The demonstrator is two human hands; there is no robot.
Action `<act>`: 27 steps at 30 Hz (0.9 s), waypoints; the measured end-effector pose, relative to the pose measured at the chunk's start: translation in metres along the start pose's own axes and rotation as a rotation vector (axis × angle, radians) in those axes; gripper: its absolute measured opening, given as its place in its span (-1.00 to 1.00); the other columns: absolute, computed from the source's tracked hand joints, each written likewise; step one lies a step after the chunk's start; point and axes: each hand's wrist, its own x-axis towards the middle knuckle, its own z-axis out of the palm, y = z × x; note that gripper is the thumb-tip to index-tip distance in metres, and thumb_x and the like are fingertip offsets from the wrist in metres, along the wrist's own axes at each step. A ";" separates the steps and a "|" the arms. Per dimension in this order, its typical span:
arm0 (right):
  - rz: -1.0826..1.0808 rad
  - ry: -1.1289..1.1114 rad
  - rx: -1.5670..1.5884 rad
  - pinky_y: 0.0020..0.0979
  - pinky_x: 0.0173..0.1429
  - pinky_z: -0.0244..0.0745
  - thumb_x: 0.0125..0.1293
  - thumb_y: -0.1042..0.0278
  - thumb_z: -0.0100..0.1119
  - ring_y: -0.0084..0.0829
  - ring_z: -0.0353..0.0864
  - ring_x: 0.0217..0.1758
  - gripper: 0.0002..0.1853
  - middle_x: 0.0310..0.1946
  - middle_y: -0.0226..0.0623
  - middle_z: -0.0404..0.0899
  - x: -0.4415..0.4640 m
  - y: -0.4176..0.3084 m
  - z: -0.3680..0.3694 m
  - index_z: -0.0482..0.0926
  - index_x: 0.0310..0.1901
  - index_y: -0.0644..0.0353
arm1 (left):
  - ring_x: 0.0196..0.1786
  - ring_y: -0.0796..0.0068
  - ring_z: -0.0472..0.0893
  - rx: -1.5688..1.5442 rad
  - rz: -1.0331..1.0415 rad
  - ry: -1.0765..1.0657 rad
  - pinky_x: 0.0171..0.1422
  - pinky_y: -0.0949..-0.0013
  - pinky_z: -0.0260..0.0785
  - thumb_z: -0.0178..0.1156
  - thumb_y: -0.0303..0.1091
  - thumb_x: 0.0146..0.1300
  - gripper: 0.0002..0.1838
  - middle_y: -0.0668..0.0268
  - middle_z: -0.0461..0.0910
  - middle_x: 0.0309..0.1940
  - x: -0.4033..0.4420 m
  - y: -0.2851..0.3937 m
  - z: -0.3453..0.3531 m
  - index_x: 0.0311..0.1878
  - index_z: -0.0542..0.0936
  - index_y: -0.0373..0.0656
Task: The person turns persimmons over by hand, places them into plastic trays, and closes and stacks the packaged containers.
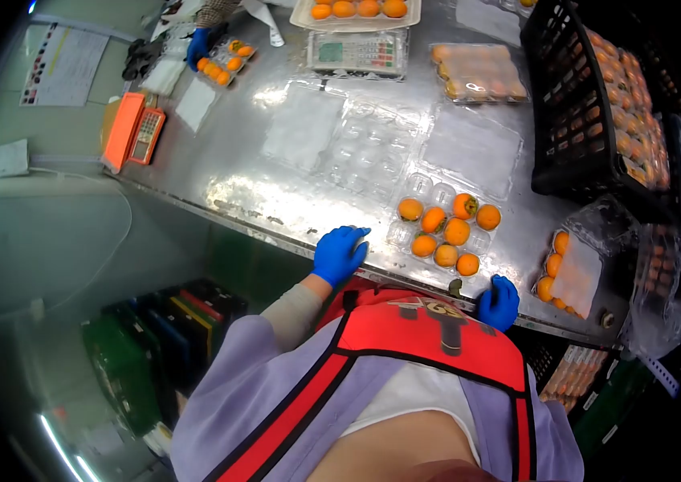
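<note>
My left hand point(340, 253), in a blue glove, lies at the front edge of the metal table with its fingers stretched out and nothing in it. At the same edge, farther right, rests my right hand point(499, 304), also gloved in blue; its fingers are slightly bent and apart, and I see nothing in them. Between and beyond the hands stands a clear plastic fruit tray point(399, 234), part filled with several orange persimmons point(457, 231); some of its cells hold no fruit. A small dark green scrap point(455, 287) lies near my right hand.
Another persimmon pack point(553, 265) sits at right, below a black crate point(569, 120) of packed fruit. A closed pack point(481, 72), a scale point(356, 53) and an orange scale point(146, 135) stand farther back. A co-worker's gloved hand point(197, 48) touches a tray.
</note>
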 end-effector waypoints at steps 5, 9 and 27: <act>-0.018 -0.031 0.085 -0.22 0.06 0.43 0.05 0.39 0.12 -0.10 0.52 -0.06 -0.68 -0.12 -0.11 0.55 0.000 0.006 0.001 0.57 -0.11 0.17 | -0.25 0.20 0.54 0.067 0.045 0.032 -0.17 0.18 0.39 0.17 -0.21 0.12 -0.73 0.25 0.54 -0.33 -0.001 -0.011 0.007 -0.08 0.58 0.05; 0.215 -0.177 0.257 -0.38 0.01 0.42 0.17 0.38 0.09 -0.35 0.52 -0.16 -0.62 -0.19 -0.21 0.55 0.009 -0.002 -0.008 0.49 0.06 0.20 | -0.25 0.19 0.55 0.057 0.077 0.131 -0.17 0.18 0.39 0.17 -0.23 0.11 -0.72 0.24 0.56 -0.31 -0.003 -0.014 0.012 -0.08 0.60 0.04; 0.691 -0.422 1.104 -0.64 -0.17 0.34 0.29 0.34 0.03 -0.67 0.45 -0.28 -0.55 -0.20 -0.38 0.56 0.117 -0.002 0.019 0.33 0.22 0.22 | -0.25 0.17 0.55 0.035 0.023 0.175 -0.17 0.19 0.39 0.19 -0.22 0.10 -0.72 0.24 0.56 -0.32 -0.003 -0.011 0.012 -0.09 0.61 0.06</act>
